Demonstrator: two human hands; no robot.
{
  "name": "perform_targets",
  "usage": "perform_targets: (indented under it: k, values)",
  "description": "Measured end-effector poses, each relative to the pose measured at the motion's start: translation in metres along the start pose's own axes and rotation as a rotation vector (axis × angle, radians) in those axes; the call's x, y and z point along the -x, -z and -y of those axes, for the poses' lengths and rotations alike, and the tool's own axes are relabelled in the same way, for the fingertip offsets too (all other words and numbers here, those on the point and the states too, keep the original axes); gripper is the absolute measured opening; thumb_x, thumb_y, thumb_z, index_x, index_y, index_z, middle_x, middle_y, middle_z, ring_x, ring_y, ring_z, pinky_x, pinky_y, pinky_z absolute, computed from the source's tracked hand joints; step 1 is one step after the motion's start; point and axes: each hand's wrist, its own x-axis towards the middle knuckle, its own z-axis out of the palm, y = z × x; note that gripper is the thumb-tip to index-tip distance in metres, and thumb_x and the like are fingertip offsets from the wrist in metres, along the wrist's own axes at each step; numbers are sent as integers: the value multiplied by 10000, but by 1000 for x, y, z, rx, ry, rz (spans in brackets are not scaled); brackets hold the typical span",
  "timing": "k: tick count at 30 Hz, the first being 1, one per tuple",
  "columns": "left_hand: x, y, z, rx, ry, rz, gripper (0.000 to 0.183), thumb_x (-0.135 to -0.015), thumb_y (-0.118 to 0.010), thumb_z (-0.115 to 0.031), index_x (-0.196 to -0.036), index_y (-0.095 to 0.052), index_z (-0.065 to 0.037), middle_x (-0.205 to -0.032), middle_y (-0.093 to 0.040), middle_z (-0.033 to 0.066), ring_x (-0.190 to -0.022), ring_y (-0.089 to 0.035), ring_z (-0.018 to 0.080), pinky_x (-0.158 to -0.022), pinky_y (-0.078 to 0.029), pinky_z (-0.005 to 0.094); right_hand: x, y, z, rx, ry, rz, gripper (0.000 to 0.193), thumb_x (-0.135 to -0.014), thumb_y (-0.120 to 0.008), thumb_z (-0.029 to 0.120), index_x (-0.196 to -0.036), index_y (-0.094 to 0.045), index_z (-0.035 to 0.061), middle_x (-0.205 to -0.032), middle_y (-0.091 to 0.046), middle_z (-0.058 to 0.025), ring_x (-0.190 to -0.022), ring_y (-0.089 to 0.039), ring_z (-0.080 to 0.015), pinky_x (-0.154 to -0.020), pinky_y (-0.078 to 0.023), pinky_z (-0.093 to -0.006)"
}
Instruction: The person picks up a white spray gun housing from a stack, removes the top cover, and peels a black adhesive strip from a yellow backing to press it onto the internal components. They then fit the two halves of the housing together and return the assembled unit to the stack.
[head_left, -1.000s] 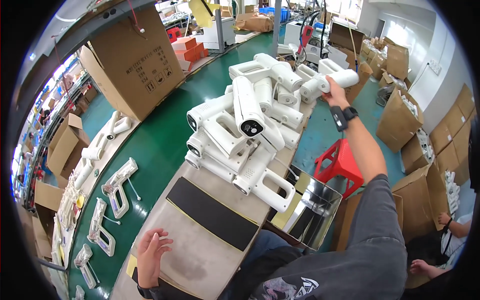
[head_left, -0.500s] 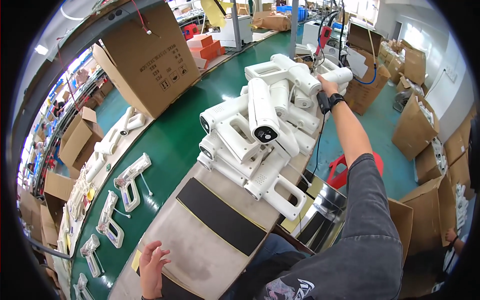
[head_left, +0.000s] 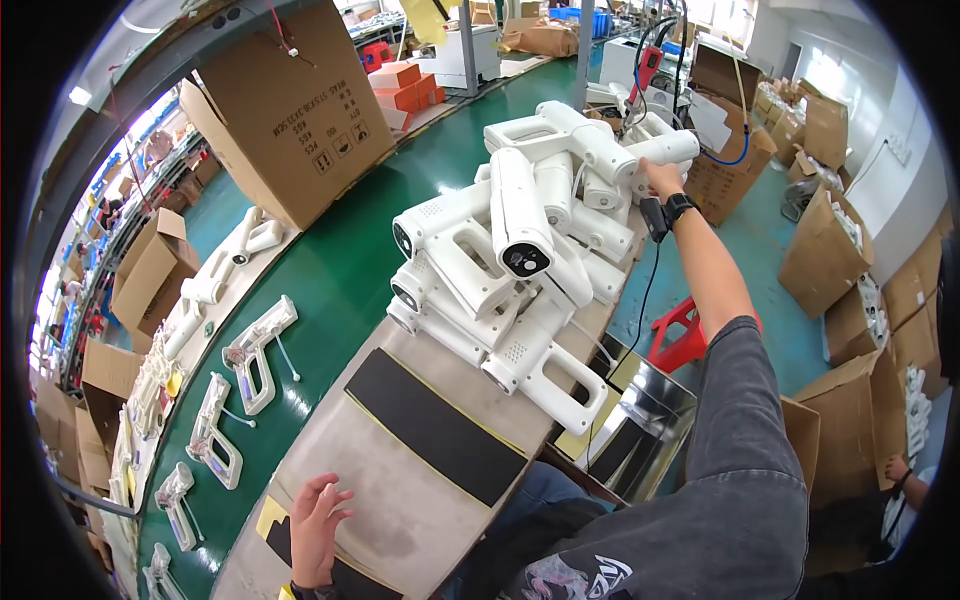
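Note:
A pile of white gun-shaped plastic devices [head_left: 522,215], with looped handles and round ends, some dark-faced, lies on the pale bench top [head_left: 370,480]. At the far right of the pile, my right hand [head_left: 661,180] is closed on a white device [head_left: 668,150]; some of its fingertips are hidden. Low over the near part of the bench, my left hand [head_left: 318,530] holds nothing, its fingers loosely bent and apart. Between that hand and the pile lies a black strip [head_left: 435,425] with yellow edges. Another black strip is partly covered by the left hand.
Open white device halves [head_left: 262,355] stand in a row on the green belt [head_left: 330,290] to the left. A large carton [head_left: 300,110] sits beyond them. A red tool [head_left: 648,68] hangs behind the pile. A red stool [head_left: 678,335] and several cartons [head_left: 850,430] are on the right.
My right hand has shifted slightly right and nearer at the far right of the pile. The left hand stays empty, raised slightly. The whole view has tilted a little.

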Motion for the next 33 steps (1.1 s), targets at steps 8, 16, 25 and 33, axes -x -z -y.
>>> perform_targets:
  k: [8,16,25,33]
  values:
    - [9,23,6,-118,-101,-132,273,-1021,-619,-188,-1220,-639,-2,-1184,-661,72,-999,-676,163,-794,-533,286,23,4,-28,-226,311,71,458,-980,-580,453,-999,-715,15,-822,-694,-69,-686,-646,-183,-611,-507,-361]
    - [-73,81,-3,-604,-503,-313,374,-950,-720,-246,-1212,-622,2,-1069,-675,71,-967,-635,159,-868,-519,302,241,85,-41,-642,359,359,315,-1065,-513,170,-1324,-595,12,-1050,-634,-25,-878,-568,-102,-785,-452,-230]
    - [-267,84,-22,-1015,-46,-656,1121,-736,-821,-562,-1476,-254,61,-1357,-504,318,-1285,-491,437,-1069,-401,536,511,44,34,-290,813,1251,170,-813,-727,-47,-965,-734,29,-854,-714,-115,-774,-678,-253,-684,-521,-324]
    - [-237,84,-32,-1005,-240,-797,874,-740,-817,-436,-1331,-360,18,-1307,-537,294,-1233,-509,449,-1044,-390,525,520,43,12,-272,745,1300,183,-838,-732,-23,-1009,-748,40,-837,-700,-118,-762,-678,-238,-683,-525,-318]
